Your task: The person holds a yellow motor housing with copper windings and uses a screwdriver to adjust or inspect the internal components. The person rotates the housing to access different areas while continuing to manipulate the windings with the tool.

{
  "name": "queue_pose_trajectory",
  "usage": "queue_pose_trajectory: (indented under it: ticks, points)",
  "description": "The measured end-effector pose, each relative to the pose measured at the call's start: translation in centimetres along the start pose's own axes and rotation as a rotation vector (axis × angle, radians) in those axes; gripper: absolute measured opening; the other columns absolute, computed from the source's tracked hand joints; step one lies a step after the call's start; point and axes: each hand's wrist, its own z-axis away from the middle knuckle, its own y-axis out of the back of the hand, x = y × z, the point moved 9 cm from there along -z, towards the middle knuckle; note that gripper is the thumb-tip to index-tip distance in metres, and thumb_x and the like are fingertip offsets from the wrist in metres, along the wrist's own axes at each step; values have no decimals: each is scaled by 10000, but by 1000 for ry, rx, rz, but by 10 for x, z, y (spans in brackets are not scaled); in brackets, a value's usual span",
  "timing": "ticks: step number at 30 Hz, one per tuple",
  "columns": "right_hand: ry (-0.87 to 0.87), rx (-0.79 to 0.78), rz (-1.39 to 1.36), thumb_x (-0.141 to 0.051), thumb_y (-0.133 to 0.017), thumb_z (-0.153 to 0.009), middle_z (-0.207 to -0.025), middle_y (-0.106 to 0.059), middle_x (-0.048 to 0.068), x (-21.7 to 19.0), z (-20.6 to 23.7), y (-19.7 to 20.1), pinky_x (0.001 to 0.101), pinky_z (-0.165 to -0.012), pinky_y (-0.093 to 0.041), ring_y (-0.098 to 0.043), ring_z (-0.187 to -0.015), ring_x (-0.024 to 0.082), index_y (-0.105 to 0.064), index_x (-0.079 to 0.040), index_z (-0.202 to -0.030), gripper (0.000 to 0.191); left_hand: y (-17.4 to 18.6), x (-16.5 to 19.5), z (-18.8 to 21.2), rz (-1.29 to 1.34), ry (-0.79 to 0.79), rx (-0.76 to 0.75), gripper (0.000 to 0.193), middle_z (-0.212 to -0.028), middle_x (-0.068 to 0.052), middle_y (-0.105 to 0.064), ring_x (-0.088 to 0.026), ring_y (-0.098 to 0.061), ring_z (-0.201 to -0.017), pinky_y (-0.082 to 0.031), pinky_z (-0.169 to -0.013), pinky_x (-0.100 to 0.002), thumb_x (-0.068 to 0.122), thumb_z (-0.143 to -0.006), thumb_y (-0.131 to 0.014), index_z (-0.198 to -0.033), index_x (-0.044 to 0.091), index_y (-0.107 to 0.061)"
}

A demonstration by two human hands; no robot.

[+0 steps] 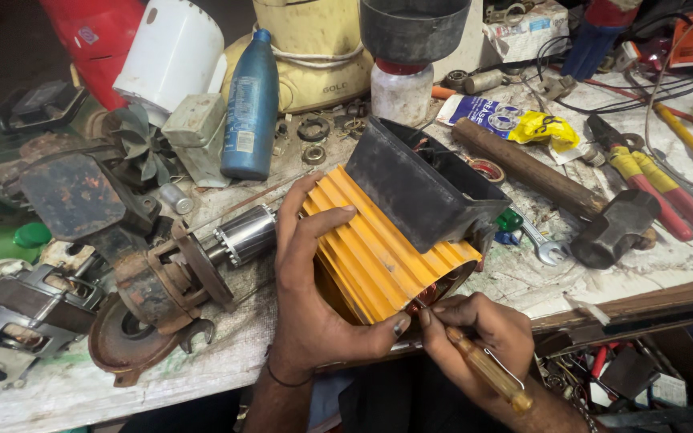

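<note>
Under the left hand's fingers lies the yellow motor housing.

A worn, stained pale surface carries a ribbed yellow metal motor housing, a rusty iron rotor assembly, a blue plastic bottle, a wooden-handled hammer, red-and-yellow-handled pliers and a small steel spanner.

Under your left hand the motor housing is ribbed metal in glossy yellow paint, its box matt black plastic. Your right hand holds a screwdriver with a clear amber plastic handle. The rotor is bright steel, its end cap rough with rust. The hammer handle is bare wood.
</note>
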Motion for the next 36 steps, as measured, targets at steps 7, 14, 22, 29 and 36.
queue_pose_trajectory:
  ticks: [7, 14, 22, 29, 36]
  points:
    - [-81, 20, -18, -18, -788, -823, -700, -757, 67, 3, -2, 0, 194, -472, -523, -699, -565, 49, -634, -7, -778, 161, 1, 0, 1, 10, 1, 4, 872, -1597, -304, -364, -419, -424, -1493, -418, -1260, -529, 467, -669, -844, -1386, 88, -525]
    - [-139, 2, -86, -12, -774, -845, -714, -766, 75, 6, -2, 0, 181, -490, -515, -707, -598, 45, -633, -6, -779, 156, 3, 4, 1, -2, -15, 10, 852, -1599, -299, -374, -413, -431, -1489, -413, -1270, -526, 458, -680, -843, -1380, 93, -522]
    - [-126, 10, -131, -2, -753, -865, -796, -764, 98, 12, 7, -4, 188, -552, -565, -715, -673, 58, -640, 16, -838, 117, 2, -1, 3, 4, -14, 12, 861, -1603, -302, -364, -415, -429, -1490, -419, -1267, -530, 462, -682, -848, -1388, 94, -520]
    - [-165, 21, -84, -23, -773, -851, -760, -771, 90, 18, 7, -3, 186, -522, -561, -722, -636, 57, -644, 7, -818, 137, 1, -2, 3, 3, -5, 11, 852, -1605, -305, -366, -416, -429, -1494, -424, -1267, -528, 462, -687, -840, -1386, 92, -524]
    - [-172, 33, -9, -40, -798, -827, -719, -771, 71, 15, 4, 2, 194, -500, -529, -708, -599, 57, -665, -5, -783, 144, 0, 1, 2, -5, -12, 18, 856, -1594, -301, -379, -413, -431, -1491, -427, -1266, -519, 447, -670, -836, -1386, 94, -528]
